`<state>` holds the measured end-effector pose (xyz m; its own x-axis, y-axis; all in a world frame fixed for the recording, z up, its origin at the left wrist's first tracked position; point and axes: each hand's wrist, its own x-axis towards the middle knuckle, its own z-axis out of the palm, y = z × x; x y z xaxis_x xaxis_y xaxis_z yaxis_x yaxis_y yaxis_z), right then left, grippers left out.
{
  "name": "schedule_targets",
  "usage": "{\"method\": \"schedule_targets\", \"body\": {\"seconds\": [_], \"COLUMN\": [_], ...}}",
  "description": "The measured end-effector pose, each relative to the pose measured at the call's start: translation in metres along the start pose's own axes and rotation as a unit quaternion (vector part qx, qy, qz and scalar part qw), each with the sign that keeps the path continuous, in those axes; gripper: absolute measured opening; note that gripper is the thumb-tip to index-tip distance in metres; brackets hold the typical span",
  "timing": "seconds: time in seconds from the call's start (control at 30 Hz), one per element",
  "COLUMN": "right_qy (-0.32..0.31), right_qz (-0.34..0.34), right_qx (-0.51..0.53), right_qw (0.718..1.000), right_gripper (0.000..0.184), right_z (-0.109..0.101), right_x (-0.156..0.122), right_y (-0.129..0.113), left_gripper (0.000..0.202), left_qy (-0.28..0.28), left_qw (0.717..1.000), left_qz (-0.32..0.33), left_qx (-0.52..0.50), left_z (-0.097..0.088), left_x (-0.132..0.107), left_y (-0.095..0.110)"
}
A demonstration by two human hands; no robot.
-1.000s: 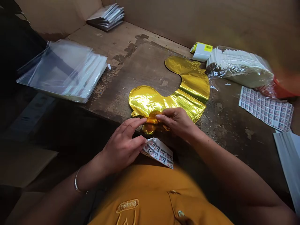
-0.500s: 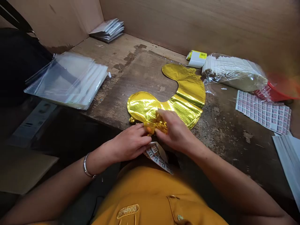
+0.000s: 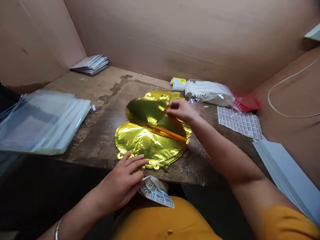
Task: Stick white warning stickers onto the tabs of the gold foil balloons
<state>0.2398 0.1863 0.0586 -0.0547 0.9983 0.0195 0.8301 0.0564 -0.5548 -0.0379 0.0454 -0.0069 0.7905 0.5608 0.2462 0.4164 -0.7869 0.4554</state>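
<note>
A shiny gold foil balloon, flat and uninflated, lies on the worn wooden table with its far part folded over toward the middle. My right hand pinches the lifted part of the foil between thumb and fingers. My left hand rests its stretched fingers on the balloon's near edge. A sheet of small printed stickers with CE marks sticks out from under my left thumb, over the table's front edge; the grip on it is partly hidden.
Clear plastic sleeves are stacked at left, with folded packets in the back corner. Along the back right are a yellow-and-white roll, a bag of white sticks and a red basket. Sticker sheets and white card lie at right.
My right hand has moved away from my left, lifting and folding the foil. My left fingers have spread out at the near edge. The camera view has tilted up and turned right.
</note>
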Motion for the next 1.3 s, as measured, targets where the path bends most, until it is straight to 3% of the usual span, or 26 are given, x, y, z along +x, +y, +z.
{"method": "schedule_targets", "body": {"seconds": [0.1, 0.2, 0.3, 0.4, 0.5, 0.6, 0.7, 0.77, 0.83, 0.9, 0.97, 1.03, 1.1, 1.17, 1.23, 1.3], "right_qy": [0.114, 0.161, 0.14, 0.051, 0.01, 0.016, 0.081, 0.123, 0.119, 0.123, 0.147, 0.129, 0.131, 0.197, 0.253, 0.199], "right_qz": [0.048, 0.049, 0.002, -0.031, 0.005, 0.083, 0.056, -0.03, -0.063, -0.019, 0.044, 0.049, 0.028, 0.022, 0.041, 0.057], "right_qx": [-0.06, -0.102, -0.134, -0.16, -0.177, -0.19, -0.183, -0.115, 0.027, 0.169, 0.271, 0.32, 0.294, 0.232, 0.202, 0.238], "right_qw": [0.99, 0.98, 0.981, 0.985, 0.984, 0.978, 0.978, 0.985, 0.99, 0.978, 0.95, 0.937, 0.947, 0.952, 0.945, 0.949], "right_gripper": [0.015, 0.019, 0.022, 0.01, 0.043, 0.064, 0.052, 0.039, 0.034, 0.033, 0.038, 0.044, 0.043, 0.035, 0.035, 0.036], "right_z": [-0.04, -0.06, -0.048, -0.012, 0.014, 0.006, -0.013, -0.016, -0.012, -0.008, -0.004, 0.002, 0.006, 0.008, 0.007, 0.004], "right_x": [0.051, 0.061, 0.029, -0.012, -0.023, -0.022, -0.049, -0.09, -0.139, -0.182, -0.211, -0.226, -0.233, -0.236, -0.238, -0.238], "right_y": [0.024, 0.03, 0.023, 0.015, 0.021, 0.032, 0.022, 0.006, -0.005, -0.005, 0.0, 0.003, 0.001, -0.001, 0.001, 0.005], "left_gripper": [0.012, 0.012, 0.013, 0.012, 0.016, 0.021, 0.024, 0.019, 0.009, 0.007, 0.011, 0.021, 0.025, 0.026, 0.025, 0.024], "left_qy": [0.017, 0.032, 0.032, 0.017, 0.033, 0.016, 0.009, 0.028, 0.029, 0.06, 0.135, 0.18, 0.21, 0.239, 0.268, 0.285], "left_qw": [1.0, 0.999, 0.999, 0.995, 0.986, 0.983, 0.984, 0.989, 0.996, 0.989, 0.936, 0.862, 0.804, 0.783, 0.781, 0.782], "left_qz": [-0.004, -0.004, 0.013, 0.069, 0.136, 0.161, 0.155, 0.132, 0.078, -0.05, -0.19, -0.275, -0.316, -0.334, -0.336, -0.334], "left_qx": [-0.001, 0.005, 0.019, 0.067, 0.092, 0.09, 0.085, 0.055, -0.013, -0.126, -0.264, -0.386, -0.458, -0.468, -0.453, -0.443], "left_z": [0.004, 0.007, 0.008, 0.008, 0.009, 0.011, 0.007, 0.0, -0.009, -0.015, -0.015, -0.009, 0.0, 0.008, 0.012, 0.014], "left_x": [-0.001, 0.0, -0.001, -0.006, -0.007, -0.002, 0.003, 0.003, 0.0, -0.001, 0.001, 0.006, 0.009, 0.01, 0.009, 0.008], "left_y": [-0.001, -0.002, -0.005, -0.014, -0.03, -0.045, -0.043, -0.03, -0.008, 0.017, 0.039, 0.055, 0.064, 0.07, 0.074, 0.077]}}
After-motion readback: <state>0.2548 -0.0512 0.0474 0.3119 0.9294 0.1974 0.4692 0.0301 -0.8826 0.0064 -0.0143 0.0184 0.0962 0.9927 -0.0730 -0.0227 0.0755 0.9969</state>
